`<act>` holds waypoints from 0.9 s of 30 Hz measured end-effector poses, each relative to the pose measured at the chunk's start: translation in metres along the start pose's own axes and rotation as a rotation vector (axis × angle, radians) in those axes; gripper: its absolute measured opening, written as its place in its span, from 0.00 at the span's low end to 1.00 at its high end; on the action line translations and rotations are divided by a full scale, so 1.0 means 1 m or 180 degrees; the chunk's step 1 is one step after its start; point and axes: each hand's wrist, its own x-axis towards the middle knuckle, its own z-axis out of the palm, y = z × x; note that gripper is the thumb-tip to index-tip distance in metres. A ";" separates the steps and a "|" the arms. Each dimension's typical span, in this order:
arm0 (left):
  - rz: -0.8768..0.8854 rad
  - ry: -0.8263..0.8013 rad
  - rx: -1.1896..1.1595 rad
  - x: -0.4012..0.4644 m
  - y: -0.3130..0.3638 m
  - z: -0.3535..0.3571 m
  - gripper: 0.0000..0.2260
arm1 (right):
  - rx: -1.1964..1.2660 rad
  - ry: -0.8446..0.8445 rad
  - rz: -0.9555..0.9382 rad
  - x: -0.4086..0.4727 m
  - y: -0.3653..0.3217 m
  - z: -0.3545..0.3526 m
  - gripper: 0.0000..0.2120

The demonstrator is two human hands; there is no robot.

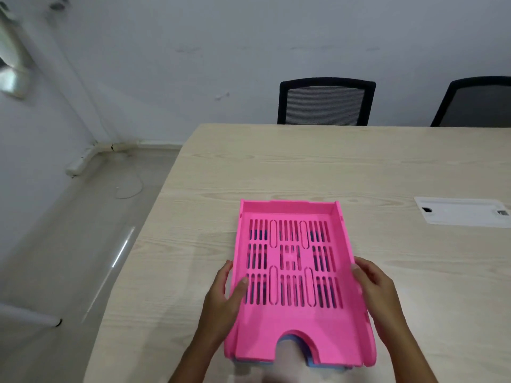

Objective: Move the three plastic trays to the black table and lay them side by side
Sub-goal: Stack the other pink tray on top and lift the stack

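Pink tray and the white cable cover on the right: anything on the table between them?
Nothing: the head view shows bare wood between the pink tray and the white cable cover.

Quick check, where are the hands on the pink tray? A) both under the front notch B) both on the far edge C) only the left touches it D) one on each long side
D: the left hand and right hand flank the pink tray, one at each long side wall.
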 end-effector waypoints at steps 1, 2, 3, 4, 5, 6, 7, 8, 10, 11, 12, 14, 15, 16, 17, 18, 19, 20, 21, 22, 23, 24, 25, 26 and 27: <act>-0.0130 0.0002 -0.0191 0.007 -0.005 -0.002 0.34 | 0.0100 -0.0083 0.0030 0.003 0.002 0.000 0.14; -0.0259 -0.0027 -0.0380 0.018 -0.015 -0.002 0.36 | 0.0221 -0.0187 0.0070 0.005 0.003 0.000 0.13; -0.0408 -0.0087 -0.0536 0.026 -0.019 -0.004 0.36 | 0.0358 -0.0312 0.0120 0.006 0.003 0.001 0.12; -0.0557 -0.0154 -0.0648 0.028 -0.013 -0.004 0.37 | 0.0494 -0.0458 0.0186 0.008 0.004 0.002 0.11; -0.0619 -0.0231 -0.0757 0.028 -0.005 -0.005 0.37 | 0.0572 -0.0589 0.0231 0.010 0.007 0.003 0.13; -0.0641 -0.0314 -0.0851 0.028 0.001 -0.004 0.35 | 0.0626 -0.0719 0.0295 0.011 0.009 0.003 0.16; -0.0645 -0.0408 -0.0943 0.027 0.006 -0.003 0.32 | 0.0643 -0.0824 0.0368 0.013 0.012 0.004 0.18; -0.0679 -0.0468 -0.1000 0.025 0.010 -0.001 0.29 | 0.0685 -0.0924 0.0439 0.014 0.016 0.004 0.20; -0.0832 -0.0571 -0.1129 0.023 0.011 0.003 0.25 | 0.0777 -0.1039 0.0561 0.016 0.022 0.003 0.23; -0.0884 -0.0624 -0.1196 0.022 0.010 0.004 0.24 | 0.0839 -0.1086 0.0608 0.017 0.026 0.003 0.25; -0.0916 -0.0649 -0.1253 0.022 0.008 0.005 0.23 | 0.0905 -0.1133 0.0647 0.018 0.028 0.003 0.26; -0.0946 -0.0649 -0.1291 0.023 0.006 0.006 0.24 | 0.1026 -0.1162 0.0637 0.018 0.029 0.003 0.27; -0.0956 -0.0638 -0.1315 0.023 0.005 0.006 0.24 | 0.1068 -0.1153 0.0607 0.018 0.029 0.003 0.27; -0.0958 -0.0624 -0.1361 0.023 0.004 0.006 0.25 | 0.1093 -0.1130 0.0585 0.018 0.028 0.003 0.26; -0.0967 -0.0599 -0.1412 0.023 0.004 0.007 0.25 | 0.1116 -0.1096 0.0579 0.018 0.028 0.004 0.26; -0.0981 -0.0596 -0.1462 0.023 0.002 0.008 0.25 | 0.1153 -0.1085 0.0572 0.019 0.028 0.004 0.26; -0.0998 -0.0596 -0.1516 0.023 0.002 0.009 0.24 | 0.1201 -0.1084 0.0565 0.019 0.028 0.004 0.26; -0.1005 -0.0613 -0.1584 0.021 0.001 0.011 0.24 | 0.1236 -0.1103 0.0561 0.019 0.027 0.005 0.25; -0.0999 -0.0620 -0.1660 0.019 0.003 0.013 0.23 | 0.1258 -0.1123 0.0579 0.019 0.028 0.005 0.25; -0.0983 -0.0610 -0.1732 0.016 0.002 0.015 0.22 | 0.1263 -0.1149 0.0602 0.019 0.029 0.005 0.24; -0.0957 -0.0603 -0.1793 0.014 0.002 0.016 0.22 | 0.1268 -0.1174 0.0611 0.019 0.029 0.005 0.24; -0.0935 -0.0612 -0.1852 0.013 0.001 0.016 0.23 | 0.1284 -0.1198 0.0604 0.020 0.029 0.004 0.23; -0.0920 -0.0626 -0.1900 0.011 0.001 0.016 0.23 | 0.1302 -0.1222 0.0590 0.020 0.029 0.004 0.23; -0.0917 -0.0639 -0.1939 0.009 0.001 0.017 0.23 | 0.1326 -0.1240 0.0586 0.021 0.030 0.003 0.22; -0.0925 -0.0627 -0.1968 0.007 -0.001 0.018 0.23 | 0.1314 -0.1271 0.0591 0.022 0.029 0.003 0.22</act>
